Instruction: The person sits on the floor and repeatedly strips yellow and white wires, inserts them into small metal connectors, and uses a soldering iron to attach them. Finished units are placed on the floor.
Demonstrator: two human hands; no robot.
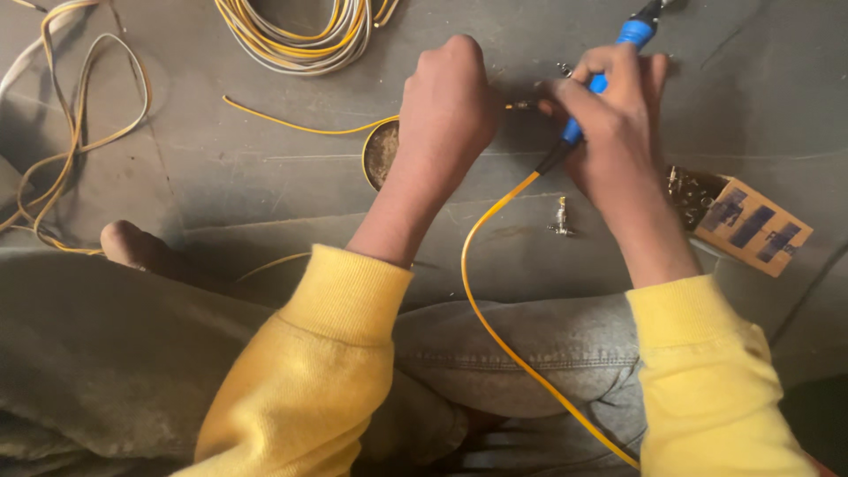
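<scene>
Nearest: yellow cord [495, 327] running over the lap. Metal connector [561, 216] loose on the floor [221, 177]. Right hand [609, 124] closed round a blue-handled soldering iron [609, 66], tip hidden. Left hand [450, 102] pinching a yellow wire's end [521, 105]; round tin [382, 155] beneath. Advisable: steady wire, brief contact. Farthest: coiled wire [300, 35].

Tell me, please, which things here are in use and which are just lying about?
In use:
left hand pinching a small metal connector
right hand gripping a blue-handled tool
round tin below the left hand

Lying about:
wire coil
loose connector
cardboard box
loose wires
</scene>
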